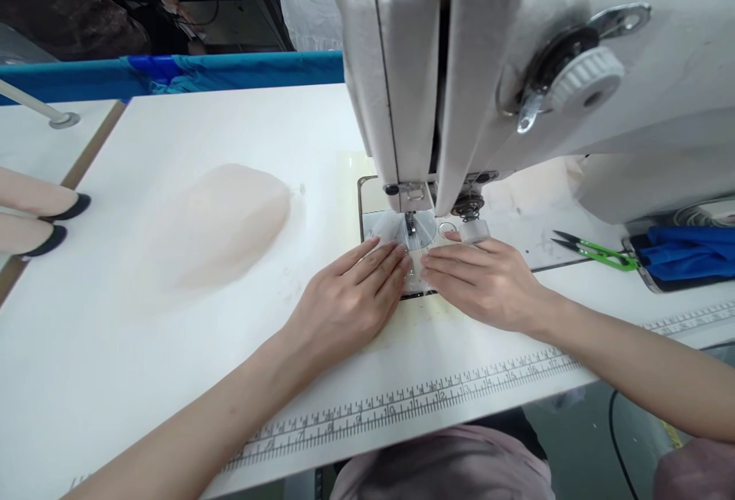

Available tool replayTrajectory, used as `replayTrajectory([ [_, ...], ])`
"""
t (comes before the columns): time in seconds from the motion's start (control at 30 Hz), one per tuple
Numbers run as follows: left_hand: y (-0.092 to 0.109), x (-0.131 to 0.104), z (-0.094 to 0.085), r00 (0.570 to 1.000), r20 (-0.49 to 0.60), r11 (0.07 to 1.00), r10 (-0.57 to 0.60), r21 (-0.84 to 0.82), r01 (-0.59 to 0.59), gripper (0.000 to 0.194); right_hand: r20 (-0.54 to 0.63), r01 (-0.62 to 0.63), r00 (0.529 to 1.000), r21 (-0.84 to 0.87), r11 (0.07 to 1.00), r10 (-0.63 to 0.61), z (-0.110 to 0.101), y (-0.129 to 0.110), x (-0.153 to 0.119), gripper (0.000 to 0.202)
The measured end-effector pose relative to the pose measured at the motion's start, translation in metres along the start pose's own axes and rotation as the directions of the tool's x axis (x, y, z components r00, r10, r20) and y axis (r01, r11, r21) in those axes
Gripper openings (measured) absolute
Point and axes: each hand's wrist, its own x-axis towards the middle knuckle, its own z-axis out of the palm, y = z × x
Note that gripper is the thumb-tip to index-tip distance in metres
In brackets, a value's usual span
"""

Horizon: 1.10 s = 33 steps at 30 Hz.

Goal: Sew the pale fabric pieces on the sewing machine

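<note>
My left hand (353,293) lies flat just left of the presser foot (410,224), its fingers stretched out side by side on the machine bed. A thin, see-through whitish piece (387,226) seems to lie by its fingertips; its edges are hard to make out. To the right of the foot, my right hand (488,278) rests with extended fingers on the needle plate (414,282). Neither hand visibly grips anything. The sewing machine (402,63) stands over both hands, and its head partly hides the area behind the foot.
Green-handled thread snips (597,250) lie at right beside a blue cloth (689,251). A pale beige sheer shape (230,224) is on the white table (200,377). Two beige pieces with black tips (57,240) reach in at left. A ruler strip (390,412) follows the front edge.
</note>
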Motion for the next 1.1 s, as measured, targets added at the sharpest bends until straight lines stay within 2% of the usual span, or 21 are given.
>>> replayTrajectory([
  [0.2, -0.005, 0.001, 0.005, 0.998, 0.02, 0.998, -0.056, -0.012, 0.056, 0.028, 0.033, -0.022, 0.999, -0.009, 1.0, 0.023, 0.004, 0.003, 0.004, 0.018],
  [0.47, 0.007, 0.004, 0.001, 0.997, -0.012, 0.997, -0.078, 0.016, 0.079, 0.027, 0.054, -0.046, 0.997, -0.02, 0.999, 0.047, 0.007, 0.001, 0.002, 0.018],
  [0.67, 0.003, 0.004, 0.004, 0.995, 0.007, 0.994, -0.102, 0.035, 0.102, 0.03, 0.036, -0.1, 0.994, -0.043, 0.994, 0.101, 0.005, 0.001, 0.008, 0.02],
  [0.9, 0.006, 0.002, 0.003, 0.99, 0.017, 0.99, -0.14, 0.014, 0.14, 0.031, 0.05, -0.1, 0.993, -0.089, 0.991, 0.105, 0.005, 0.001, 0.009, 0.022],
  [1.1, 0.004, 0.002, 0.007, 0.986, 0.022, 0.986, -0.165, -0.027, 0.166, 0.032, 0.116, -0.126, 0.984, -0.073, 0.989, 0.134, 0.005, 0.002, 0.008, 0.026],
])
